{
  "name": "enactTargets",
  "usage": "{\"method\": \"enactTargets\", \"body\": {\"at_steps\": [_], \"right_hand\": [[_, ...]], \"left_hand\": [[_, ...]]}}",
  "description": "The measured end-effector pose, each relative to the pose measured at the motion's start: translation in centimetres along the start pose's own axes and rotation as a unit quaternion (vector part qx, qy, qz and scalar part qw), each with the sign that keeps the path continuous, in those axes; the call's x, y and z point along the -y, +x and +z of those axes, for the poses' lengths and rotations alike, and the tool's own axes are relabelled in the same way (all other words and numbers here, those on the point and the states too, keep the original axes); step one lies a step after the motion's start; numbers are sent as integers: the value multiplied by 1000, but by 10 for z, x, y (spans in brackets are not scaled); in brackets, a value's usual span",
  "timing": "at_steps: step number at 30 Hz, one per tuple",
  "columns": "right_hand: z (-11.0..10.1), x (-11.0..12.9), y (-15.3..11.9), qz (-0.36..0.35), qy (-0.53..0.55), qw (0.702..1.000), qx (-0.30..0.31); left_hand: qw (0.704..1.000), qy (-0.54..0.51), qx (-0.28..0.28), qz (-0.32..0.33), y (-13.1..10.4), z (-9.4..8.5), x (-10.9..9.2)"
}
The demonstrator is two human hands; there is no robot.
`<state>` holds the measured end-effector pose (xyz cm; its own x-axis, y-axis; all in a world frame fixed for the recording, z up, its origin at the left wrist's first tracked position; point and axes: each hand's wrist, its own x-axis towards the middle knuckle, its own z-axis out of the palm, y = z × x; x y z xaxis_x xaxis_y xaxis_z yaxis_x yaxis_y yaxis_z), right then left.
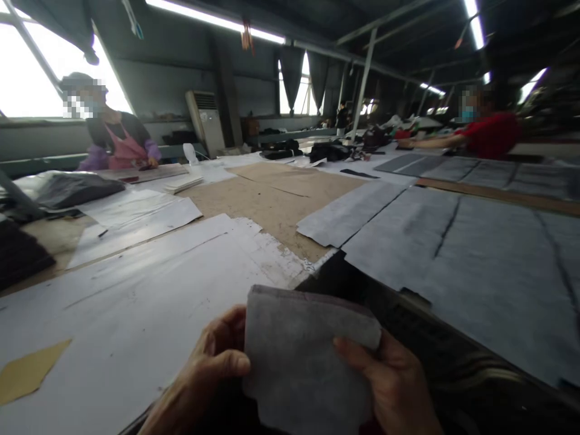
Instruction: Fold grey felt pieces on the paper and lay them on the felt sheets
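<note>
A stack of grey cut fabric pieces is held up at the near edge of the table, its upper edge showing more than one layer. My right hand grips the right side, thumb pressed on the front face and fingers behind. At the left edge, my left hand is closed on the stack, its thumb at the border and its fingers partly hidden behind. The lower end of the pieces runs out of view.
White sheets cover the table on the left, with a tan card piece on them. Large grey fabric panels lie to the right, beyond a dark gap. Co-workers stand at far left and far right.
</note>
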<state>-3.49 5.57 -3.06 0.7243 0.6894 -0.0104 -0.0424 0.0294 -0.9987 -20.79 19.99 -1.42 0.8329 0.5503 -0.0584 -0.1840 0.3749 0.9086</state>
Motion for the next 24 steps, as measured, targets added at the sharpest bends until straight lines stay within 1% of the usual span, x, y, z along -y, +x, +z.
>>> {"method": "enactTargets", "body": {"at_steps": [2, 3, 4, 5, 6, 7, 9, 10, 11, 12, 13, 14, 15, 16, 17, 18, 19, 20, 21, 22, 23, 24], "right_hand": [[-12, -5, -7, 23, 72, 997, -13], [-16, -7, -11, 22, 65, 997, -24], [-20, -8, -17, 4, 26, 999, -34], [-24, -10, -24, -35, -36, 998, -47], [-28, -10, -32, -98, -106, 988, -55], [-32, -11, -40, -178, -170, 968, -56], [-38, -13, -56, -352, -251, 901, -32], [-41, -14, -62, -416, -265, 869, -17], [-44, -15, -67, -452, -265, 851, -6], [-46, -16, -71, -455, -251, 855, -9], [-48, -17, -72, -416, -224, 881, -25], [-50, -17, -72, -342, -180, 922, -40], [-52, -17, -70, -234, -116, 964, -42], [-54, -17, -68, -115, -35, 993, -19], [-55, -16, -66, 0, 51, 998, 25], [-56, -15, -65, 95, 132, 984, 80], [-57, -15, -64, 158, 194, 959, 130], [-57, -14, -65, 191, 226, 943, 154], [-56, -14, -66, 189, 219, 945, 152], [-54, -14, -68, 148, 179, 964, 129], [-52, -14, -70, 72, 116, 986, 98], [-50, -14, -71, -34, 45, 996, 71]], "left_hand": [[1000, -3, -2, -8, -9, 19, 12], [1000, 8, -19, -19, -14, 28, 18], [998, 19, -46, -32, -19, 37, 23], [995, 31, -81, -39, -23, 46, 29], [991, 46, -121, -36, -27, 54, 34], [984, 70, -162, -26, -31, 61, 40], [959, 154, -235, 23, -37, 73, 52], [941, 201, -265, 56, -39, 78, 57], [923, 240, -289, 85, -42, 81, 62], [910, 266, -302, 103, -45, 83, 65], [907, 273, -302, 111, -48, 85, 68], [914, 261, -292, 105, -51, 85, 70], [928, 237, -274, 90, -54, 85, 70], [943, 206, -252, 69, -57, 85, 70], [957, 170, -229, 46, -59, 84, 69], [968, 135, -208, 25, -62, 84, 68], [976, 102, -194, 5, -64, 84, 66], [979, 74, -189, -13, -66, 84, 64], [980, 44, -189, -31, -66, 84, 62], [980, 11, -195, -51, -67, 84, 60], [977, -22, -201, -70, -67, 84, 60], [973, -54, -207, -85, -66, 84, 61]]}}
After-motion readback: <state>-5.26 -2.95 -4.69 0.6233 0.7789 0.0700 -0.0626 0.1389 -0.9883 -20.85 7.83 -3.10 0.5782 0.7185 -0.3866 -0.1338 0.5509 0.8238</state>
